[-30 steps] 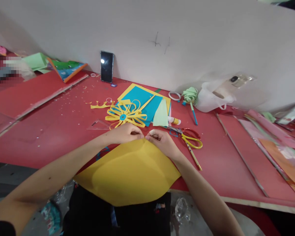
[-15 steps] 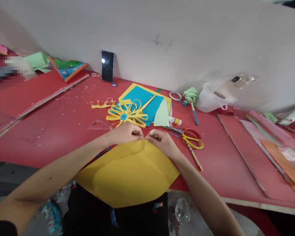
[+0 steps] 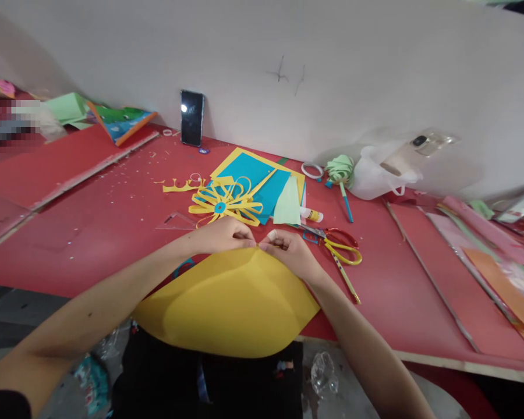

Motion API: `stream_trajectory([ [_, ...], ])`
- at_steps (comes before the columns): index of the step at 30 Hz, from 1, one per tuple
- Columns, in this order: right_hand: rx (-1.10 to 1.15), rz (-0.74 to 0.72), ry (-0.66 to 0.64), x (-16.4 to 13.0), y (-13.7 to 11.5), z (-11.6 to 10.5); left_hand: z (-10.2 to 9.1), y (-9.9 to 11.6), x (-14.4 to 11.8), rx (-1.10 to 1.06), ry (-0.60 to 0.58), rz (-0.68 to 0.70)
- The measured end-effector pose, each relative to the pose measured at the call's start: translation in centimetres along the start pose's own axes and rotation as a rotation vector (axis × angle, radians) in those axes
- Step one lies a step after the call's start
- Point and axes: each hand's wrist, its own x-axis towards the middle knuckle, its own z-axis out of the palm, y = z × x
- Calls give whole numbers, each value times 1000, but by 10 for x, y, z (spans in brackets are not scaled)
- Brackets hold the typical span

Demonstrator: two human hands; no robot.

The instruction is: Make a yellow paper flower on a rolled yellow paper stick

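Two hands pinched one corner of a large curved yellow paper sheet (image 3: pixel 231 302) lying at the red tabletop's (image 3: pixel 113 221) near edge: left hand (image 3: pixel 225 235) and right hand (image 3: pixel 288 251), fingertips nearly meeting. Looped yellow paper flower (image 3: pixel 222 205) at 12 o'clock; yellow-handled scissors (image 3: pixel 338 243) at 3 o'clock.

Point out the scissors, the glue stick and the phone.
scissors (image 3: pixel 343 249), head view, on the yellow handle loop.
glue stick (image 3: pixel 310 215), head view, mid-body.
phone (image 3: pixel 191 117), head view, middle of its dark screen.
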Motion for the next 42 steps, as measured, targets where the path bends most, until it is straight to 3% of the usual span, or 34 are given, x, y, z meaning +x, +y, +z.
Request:
stream_trajectory([
  [8, -44, -11, -27, 0, -3, -2, -1, -4, 0, -20, 5, 51],
  [16, 6, -6, -57, 0, 0, -3, 0, -7, 1, -146, -52, 1],
  [24, 14, -12, -40, -1, 0, -2, -2, 4, -2, -4, -36, -34],
  [30, 26, 11, -43, -1, 1, -1, -1, 1, -1, -25, -23, 45],
  [42, 26, -17, -89, -2, 0, -2, 1, 0, -1, -53, -28, 45],
])
